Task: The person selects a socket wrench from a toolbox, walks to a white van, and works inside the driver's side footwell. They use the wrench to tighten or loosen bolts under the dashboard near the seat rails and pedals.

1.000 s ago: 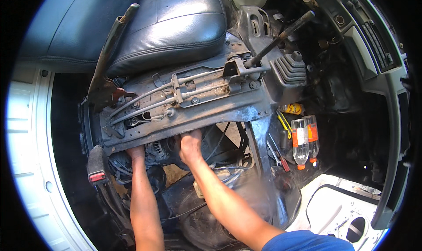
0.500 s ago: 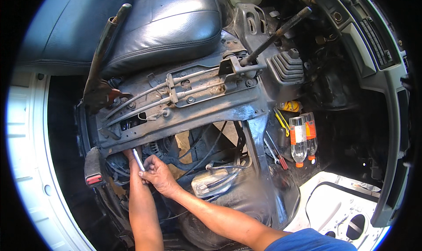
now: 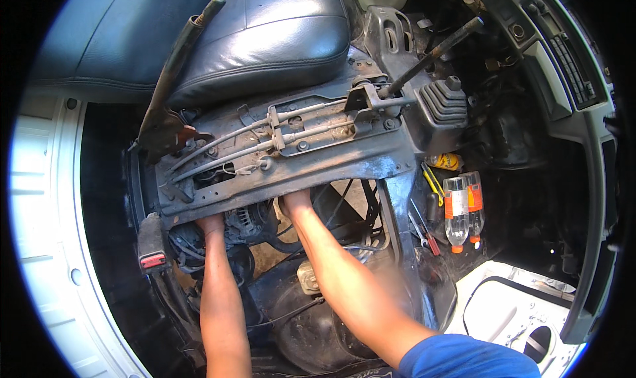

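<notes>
A person in a blue sleeve (image 3: 467,358) reaches both bare arms into an open engine compartment inside a vehicle cabin. The left hand (image 3: 211,224), left of centre, disappears beneath the edge of a black steel panel (image 3: 361,168), just beside a slotted alternator (image 3: 244,223); the right hand (image 3: 296,200) passes under the same edge nearer the middle, on the alternator's other side. Fingers are hidden in both cases, so whether either grip is apart, together or clamped on something cannot be told.

Two control cables (image 3: 305,134) run along the panel between a handbrake lever (image 3: 173,70), upper left, and a bare gear lever (image 3: 430,58), upper right. Right of centre, two clear bottles (image 3: 456,229) with orange caps lie side by side; their labels show orange and white, the nearer one's printing too small to read. A yellow container (image 3: 445,161) with dark lettering sits above them; a wrench (image 3: 419,231) and a red-handled tool (image 3: 433,245) lie to their left. A black seat (image 3: 285,40) fills the upper left.
</notes>
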{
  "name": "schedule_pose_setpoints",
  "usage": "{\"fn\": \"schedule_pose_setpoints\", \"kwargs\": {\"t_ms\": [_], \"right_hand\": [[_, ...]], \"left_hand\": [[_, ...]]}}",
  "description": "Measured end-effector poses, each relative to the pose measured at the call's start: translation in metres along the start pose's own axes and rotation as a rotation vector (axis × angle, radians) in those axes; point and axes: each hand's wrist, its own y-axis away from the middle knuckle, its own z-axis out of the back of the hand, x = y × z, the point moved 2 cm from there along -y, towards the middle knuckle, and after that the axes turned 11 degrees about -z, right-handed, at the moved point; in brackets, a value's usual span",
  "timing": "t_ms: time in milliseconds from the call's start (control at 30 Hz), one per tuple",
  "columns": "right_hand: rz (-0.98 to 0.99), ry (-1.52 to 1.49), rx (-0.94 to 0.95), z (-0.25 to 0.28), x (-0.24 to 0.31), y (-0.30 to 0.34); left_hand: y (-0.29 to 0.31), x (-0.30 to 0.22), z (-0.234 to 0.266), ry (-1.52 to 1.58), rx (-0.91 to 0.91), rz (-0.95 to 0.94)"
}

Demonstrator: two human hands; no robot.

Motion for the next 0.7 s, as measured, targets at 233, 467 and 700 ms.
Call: {"fn": "schedule_pose_setpoints", "kwargs": {"t_ms": [233, 467, 700], "right_hand": [[-0.367, 0.474, 0.013, -0.030, -0.047, 0.121], [-0.116, 0.540, 0.072, -0.028, -0.029, 0.095], [0.355, 0.170, -0.135, -0.003, -0.003, -0.003]], "left_hand": [[0.008, 0.030, -0.011, 0.125, 0.104, 0.141], [0.017, 0.048, -0.027, 0.051, -0.122, 0.038], [0.015, 0.048, -0.024, 0.086, 0.104, 0.140]]}}
